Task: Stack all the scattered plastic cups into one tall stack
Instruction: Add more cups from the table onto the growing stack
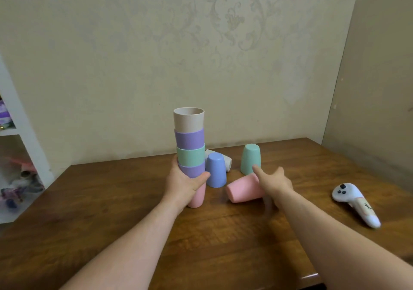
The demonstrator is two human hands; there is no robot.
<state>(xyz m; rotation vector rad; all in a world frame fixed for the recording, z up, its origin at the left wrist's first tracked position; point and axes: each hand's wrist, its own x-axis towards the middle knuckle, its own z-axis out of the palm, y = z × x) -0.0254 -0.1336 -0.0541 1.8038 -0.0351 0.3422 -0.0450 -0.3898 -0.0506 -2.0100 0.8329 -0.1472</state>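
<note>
Standing upright: stack (190, 146), left-held.

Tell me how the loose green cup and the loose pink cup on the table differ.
The green cup stands upside down, base up; the pink cup lies on its side, mouth toward the left. The green cup sits farther back, the pink cup nearer the person. The right hand reaches over the pink cup, one finger pointing toward the green cup. Both look alike in shape and are outside the stack.

No readable text, labels or numbers anywhere in view.
</note>
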